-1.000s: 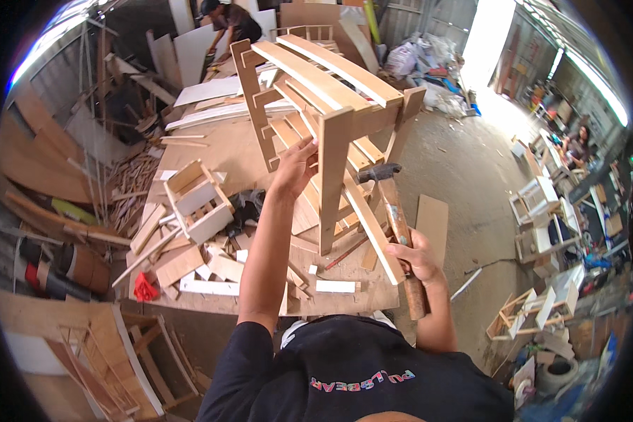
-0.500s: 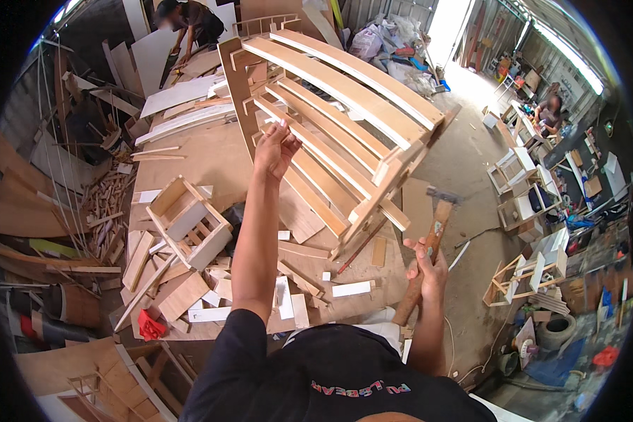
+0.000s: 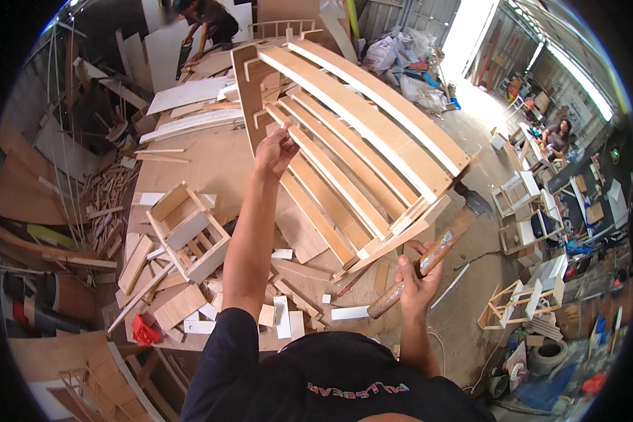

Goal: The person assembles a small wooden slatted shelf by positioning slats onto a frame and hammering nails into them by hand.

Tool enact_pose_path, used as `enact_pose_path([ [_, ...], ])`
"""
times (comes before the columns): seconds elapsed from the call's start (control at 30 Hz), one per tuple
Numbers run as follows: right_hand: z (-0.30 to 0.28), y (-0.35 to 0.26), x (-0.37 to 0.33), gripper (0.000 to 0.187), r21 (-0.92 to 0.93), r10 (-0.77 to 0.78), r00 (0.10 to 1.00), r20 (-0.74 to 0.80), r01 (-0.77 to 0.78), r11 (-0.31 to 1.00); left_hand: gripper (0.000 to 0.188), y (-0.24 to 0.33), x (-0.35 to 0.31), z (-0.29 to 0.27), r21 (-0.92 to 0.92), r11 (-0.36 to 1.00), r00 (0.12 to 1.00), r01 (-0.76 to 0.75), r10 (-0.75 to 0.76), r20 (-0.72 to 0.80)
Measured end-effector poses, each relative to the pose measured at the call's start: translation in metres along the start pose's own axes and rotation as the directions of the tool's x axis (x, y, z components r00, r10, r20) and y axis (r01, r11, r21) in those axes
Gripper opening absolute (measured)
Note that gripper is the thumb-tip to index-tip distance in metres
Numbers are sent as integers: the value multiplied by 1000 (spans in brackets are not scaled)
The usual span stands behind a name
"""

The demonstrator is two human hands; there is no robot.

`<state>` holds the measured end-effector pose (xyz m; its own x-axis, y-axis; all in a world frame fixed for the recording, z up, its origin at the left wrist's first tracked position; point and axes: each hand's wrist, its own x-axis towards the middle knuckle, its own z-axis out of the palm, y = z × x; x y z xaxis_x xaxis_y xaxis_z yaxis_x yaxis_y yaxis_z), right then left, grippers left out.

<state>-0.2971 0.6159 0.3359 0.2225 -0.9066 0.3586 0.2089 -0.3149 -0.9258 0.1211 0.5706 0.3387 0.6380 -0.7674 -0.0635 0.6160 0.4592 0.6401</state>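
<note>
A slatted wooden frame [image 3: 362, 116] with several long pale slats and upright end boards leans tilted over the work table. My left hand [image 3: 276, 151] reaches across to it, its fingers closed around one of the middle slats [image 3: 330, 169] near the left end board [image 3: 247, 91]. In my right hand [image 3: 420, 281] is a hammer [image 3: 449, 243] with a worn wooden handle, gripped partway along. Its dark metal head [image 3: 477, 202] is close to the frame's right end board [image 3: 401, 243]; whether they touch I cannot tell.
A small open wooden box frame [image 3: 190, 232] stands on the table [image 3: 183, 165] among offcuts and a red cloth [image 3: 146, 329]. Two other people work nearby, one [image 3: 207, 24] at far left, one [image 3: 558, 137] at far right. Small wooden furniture pieces [image 3: 531, 295] line the right side.
The hammer has swung from nearly upright to a slant, its head moving right. The frame's right end has shifted right and lower in view. My left hand keeps its hold on the slat.
</note>
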Motion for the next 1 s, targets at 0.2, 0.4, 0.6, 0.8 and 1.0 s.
enact_pose_path([
  [0.2,-4,8,8,63,63,16,1000,11,-17,998,18,-14,1,-8,4,1000,1000,-26,26,3],
  [0.4,0,11,4,62,103,34,999,-10,-33,994,24,-16,3,-7,36,998,998,-50,51,-33],
  [0.6,10,20,-1,61,105,-8,1000,-11,9,994,17,-19,11,-10,5,1000,1000,-22,22,14],
  [0.8,28,16,11,57,170,-7,999,-45,14,985,18,-15,13,-13,22,1000,1000,4,-4,14],
  [1.0,36,24,19,56,174,-73,995,-68,84,981,16,-15,21,-20,23,999,999,23,-23,22],
])
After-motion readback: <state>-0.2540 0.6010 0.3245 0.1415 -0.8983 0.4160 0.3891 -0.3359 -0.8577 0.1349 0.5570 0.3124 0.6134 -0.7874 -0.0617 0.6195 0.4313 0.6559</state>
